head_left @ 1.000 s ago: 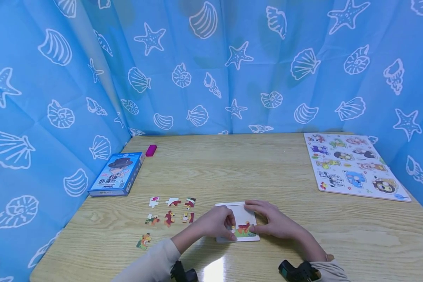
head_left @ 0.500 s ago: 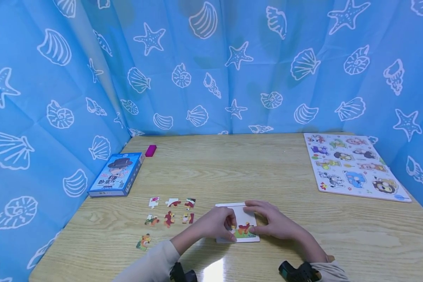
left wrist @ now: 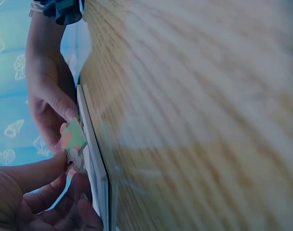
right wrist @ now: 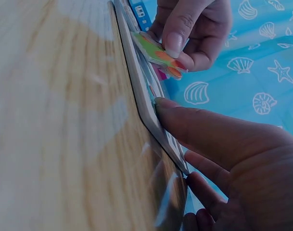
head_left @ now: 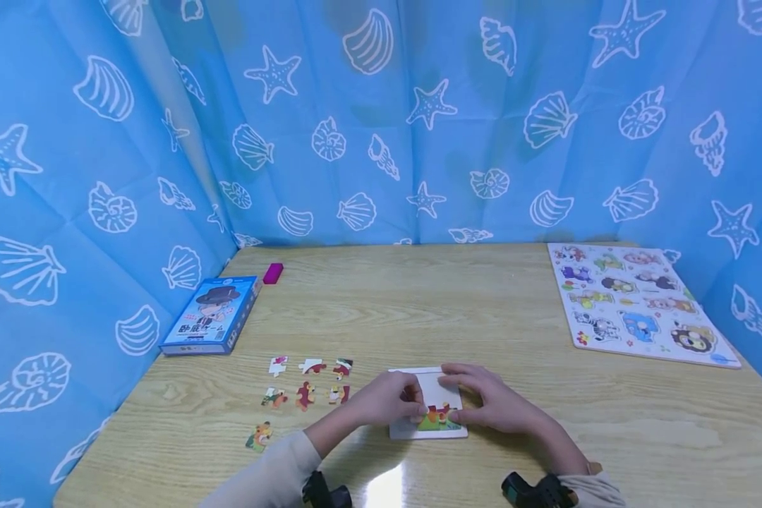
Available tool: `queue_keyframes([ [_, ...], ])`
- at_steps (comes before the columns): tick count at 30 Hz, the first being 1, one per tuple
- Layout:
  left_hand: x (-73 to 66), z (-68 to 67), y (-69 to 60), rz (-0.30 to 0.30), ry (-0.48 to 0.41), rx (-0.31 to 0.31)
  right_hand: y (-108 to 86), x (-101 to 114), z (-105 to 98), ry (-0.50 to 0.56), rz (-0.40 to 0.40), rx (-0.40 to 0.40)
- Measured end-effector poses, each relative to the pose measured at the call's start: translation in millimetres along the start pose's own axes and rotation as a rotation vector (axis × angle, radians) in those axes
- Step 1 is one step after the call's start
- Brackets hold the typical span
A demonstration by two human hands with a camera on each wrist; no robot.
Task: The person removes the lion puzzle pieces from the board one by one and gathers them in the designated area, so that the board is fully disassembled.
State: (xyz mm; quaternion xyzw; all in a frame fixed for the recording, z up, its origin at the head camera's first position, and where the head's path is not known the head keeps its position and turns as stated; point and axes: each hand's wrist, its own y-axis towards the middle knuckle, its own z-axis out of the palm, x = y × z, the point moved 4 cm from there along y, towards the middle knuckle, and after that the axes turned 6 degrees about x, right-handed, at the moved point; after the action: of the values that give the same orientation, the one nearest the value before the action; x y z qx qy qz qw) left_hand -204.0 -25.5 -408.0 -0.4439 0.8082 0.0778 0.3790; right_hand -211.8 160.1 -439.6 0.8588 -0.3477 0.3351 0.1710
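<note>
A small white puzzle tray point(head_left: 430, 382) lies flat on the table between both hands. My left hand point(head_left: 387, 402) pinches a green and orange jigsaw piece point(right wrist: 156, 49) between thumb and fingers. That piece is tilted over the tray's lower part, one edge raised in the right wrist view. Across from it, my right hand point(head_left: 498, 403) rests at the tray's right side with fingers spread. Its thumb point(right wrist: 199, 122) presses down near the lower right corner, and other fingertips touch the tray's edge. Colours of pieces in the tray show along its bottom, partly covered by the hands.
Several loose jigsaw pieces point(head_left: 305, 396) lie spread out to the left of the tray. Farther left stands a blue game box point(head_left: 209, 315), with a magenta block point(head_left: 273, 273) behind it. An animal puzzle board point(head_left: 638, 305) lies at the right. A blue curtain point(head_left: 381, 127) hangs behind the table.
My left thumb and fingertips have shifted slightly up, and the piece between them now shows more green and orange. The right hand stays in place. The head view has tilted a little.
</note>
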Motion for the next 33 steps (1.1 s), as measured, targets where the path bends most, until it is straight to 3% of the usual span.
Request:
queue_keyframes([
  [8,6.5,-10.2,-5.1,-0.021,-0.141,-0.05,-1.0,0,1,0.005,0.005,-0.007],
  [16,16.0,-41.6,-23.4,0.003,-0.164,-0.065,-0.2,1,5,0.018,0.024,0.008],
  [22,33.7,-66.8,-45.5,-0.019,-0.181,-0.037,1.0,1,4,0.012,0.01,0.002],
  [33,72.4,-82.0,-85.0,-0.084,-0.187,0.073,-0.4,2,1,0.012,0.0,-0.004],
])
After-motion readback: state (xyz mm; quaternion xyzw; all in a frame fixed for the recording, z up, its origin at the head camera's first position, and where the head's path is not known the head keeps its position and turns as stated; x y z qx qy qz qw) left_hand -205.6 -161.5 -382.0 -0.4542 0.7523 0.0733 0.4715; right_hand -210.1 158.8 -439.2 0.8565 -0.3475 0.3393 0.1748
